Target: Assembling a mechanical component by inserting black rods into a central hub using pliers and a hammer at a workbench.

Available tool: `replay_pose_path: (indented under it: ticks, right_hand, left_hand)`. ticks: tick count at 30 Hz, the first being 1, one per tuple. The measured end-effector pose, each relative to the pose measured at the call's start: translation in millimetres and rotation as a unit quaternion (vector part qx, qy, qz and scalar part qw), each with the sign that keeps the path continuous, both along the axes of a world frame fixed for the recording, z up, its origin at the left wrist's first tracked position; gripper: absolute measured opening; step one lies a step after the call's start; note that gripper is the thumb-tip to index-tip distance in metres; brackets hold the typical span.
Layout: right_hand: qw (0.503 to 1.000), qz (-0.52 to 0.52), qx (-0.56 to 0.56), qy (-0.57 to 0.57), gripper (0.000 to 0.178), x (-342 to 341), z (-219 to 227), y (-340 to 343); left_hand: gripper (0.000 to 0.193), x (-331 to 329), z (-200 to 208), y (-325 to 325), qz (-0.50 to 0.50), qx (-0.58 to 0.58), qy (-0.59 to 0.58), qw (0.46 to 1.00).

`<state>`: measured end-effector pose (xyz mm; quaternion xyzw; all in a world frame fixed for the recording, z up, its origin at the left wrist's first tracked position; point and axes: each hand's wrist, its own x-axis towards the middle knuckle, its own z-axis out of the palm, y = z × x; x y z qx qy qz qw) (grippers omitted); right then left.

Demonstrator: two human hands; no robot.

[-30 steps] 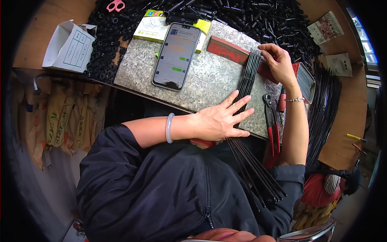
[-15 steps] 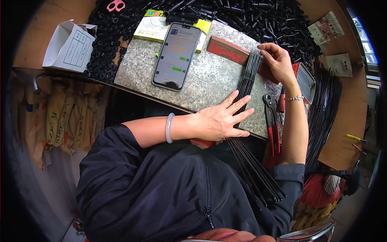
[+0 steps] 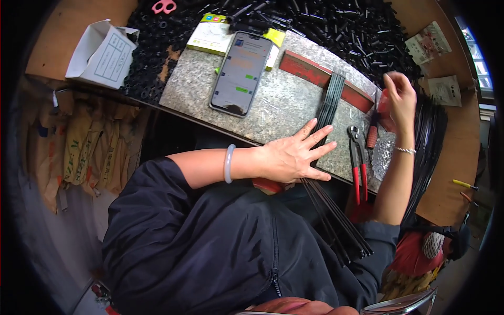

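Note:
My left hand (image 3: pixel 291 157) lies flat with fingers spread on a row of thin black rods (image 3: pixel 328 105), pressing them against the stone slab. Their far ends lie on a red metal bar (image 3: pixel 304 69); the near ends fan out over my lap. My right hand (image 3: pixel 401 100) is raised right of the bar with its fingers curled together, beside a red, partly hidden container (image 3: pixel 386 111). What its fingers hold, if anything, I cannot make out. Red-handled pliers (image 3: pixel 358 163) and a red-handled tool (image 3: pixel 372 135) lie between my hands.
A phone (image 3: pixel 237 73) leans on a white and yellow-green box (image 3: pixel 211 34). Black parts (image 3: pixel 336 26) heap along the back. An open white carton (image 3: pixel 102 55) stands left; pink scissors (image 3: pixel 164 6) lie behind. Small silvery pieces (image 3: pixel 384 157) lie by the pliers; more black rods (image 3: pixel 431 136) are at right.
My right hand has moved right, away from the rods' far ends to the red container. My left hand has stayed spread on the rods. The view has shifted slightly.

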<state>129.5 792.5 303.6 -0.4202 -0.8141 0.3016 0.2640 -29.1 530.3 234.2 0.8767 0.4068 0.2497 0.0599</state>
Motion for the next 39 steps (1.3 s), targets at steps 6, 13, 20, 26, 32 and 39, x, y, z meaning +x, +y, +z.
replay_pose_path:
  ticks: [6,13,20,26,32,39]
  right_hand:
    - [0.949,0.027,0.163,-0.267,0.016,93,-1,23]
    - [0.931,0.056,0.286,-0.219,0.014,104,-9,22]
    - [0.967,-0.021,0.247,0.049,0.013,74,34,-48]
    - [0.958,0.052,0.194,0.202,0.007,69,80,-166]
    - [0.941,0.129,0.269,0.162,0.015,86,100,-237]
    - [0.935,0.142,0.296,0.133,0.018,92,104,-260]
  left_hand:
    - [0.05,2,1,6,-0.006,-0.019,-0.043,0.999]
    - [0.061,4,3,3,-0.022,-0.006,-0.072,0.997]
    - [0.063,21,58,-13,-0.053,-0.042,-0.209,0.976]
    - [0.033,23,123,-16,-0.104,-0.068,-0.305,0.944]
    - [0.038,19,136,-19,-0.095,-0.051,-0.245,0.963]
    - [0.041,12,140,-24,-0.11,-0.058,-0.199,0.972]
